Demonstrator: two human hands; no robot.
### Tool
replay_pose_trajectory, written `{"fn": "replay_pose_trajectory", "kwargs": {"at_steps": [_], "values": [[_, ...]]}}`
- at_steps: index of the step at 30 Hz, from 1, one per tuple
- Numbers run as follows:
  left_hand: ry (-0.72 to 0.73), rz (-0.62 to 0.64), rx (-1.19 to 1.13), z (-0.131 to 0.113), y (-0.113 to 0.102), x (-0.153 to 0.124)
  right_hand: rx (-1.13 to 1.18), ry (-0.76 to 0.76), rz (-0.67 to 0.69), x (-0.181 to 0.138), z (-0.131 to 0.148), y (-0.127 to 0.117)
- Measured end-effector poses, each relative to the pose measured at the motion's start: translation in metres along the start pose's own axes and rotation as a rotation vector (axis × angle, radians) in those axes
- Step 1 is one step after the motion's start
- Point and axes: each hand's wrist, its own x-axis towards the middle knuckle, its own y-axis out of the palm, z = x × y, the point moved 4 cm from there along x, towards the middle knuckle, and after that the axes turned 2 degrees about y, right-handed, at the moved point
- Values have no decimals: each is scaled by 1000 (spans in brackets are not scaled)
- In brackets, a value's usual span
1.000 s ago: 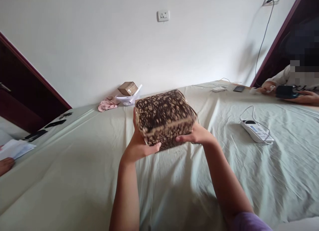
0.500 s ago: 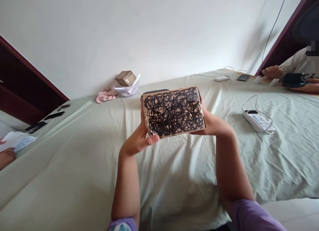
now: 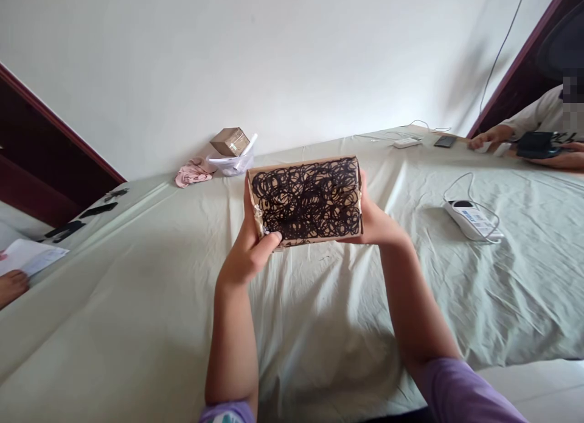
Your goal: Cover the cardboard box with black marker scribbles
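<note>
A cardboard box [image 3: 308, 201] is held up between my two hands, over the cloth-covered table. Black looping scribbles cover the face turned toward me, and its lower left corner looks worn. My left hand [image 3: 249, 246] grips the left side, the thumb lying on the lower left corner of the scribbled face. On the right side, my right hand [image 3: 376, 219] clasps the box from the edge and below. Most fingers of both hands are hidden behind it.
A pale green cloth [image 3: 137, 289] covers the table. At the back stand a smaller box [image 3: 229, 142] on a plastic basket [image 3: 232, 165] and a pink cloth [image 3: 193, 172]. A power strip [image 3: 474, 220] lies right. People's hands hold papers [image 3: 34, 257] at left and a dark device [image 3: 538, 145] at right.
The box has moved slightly left in both hands, and my left thumb now presses on its corner. At the far right, the other person's hand has lowered onto a small white object.
</note>
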Motion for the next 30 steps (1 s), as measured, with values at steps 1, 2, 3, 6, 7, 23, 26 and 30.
{"fn": "replay_pose_trajectory", "kwargs": {"at_steps": [1, 2, 3, 6, 7, 23, 26, 30], "values": [[15, 35, 4, -1, 0, 1, 26, 23, 5, 0, -2, 0], [23, 82, 4, -2, 0, 3, 59, 49, 19, 0, -4, 1], [25, 121, 9, -1, 0, 4, 98, 75, 40, 0, -6, 2], [22, 138, 85, 8, -4, 7, 215, 126, 99, 1, -18, 2], [19, 125, 113, 14, -6, 9, 239, 138, 116, 1, -24, 1], [-406, 266, -110, 161, 14, 19, -595, 981, -61, -35, -198, -3], [-415, 282, -97, 164, 18, 18, -582, 918, -100, -32, -201, 23], [-444, 297, -55, 166, 17, 18, -419, 907, -196, -26, -202, 24]]}}
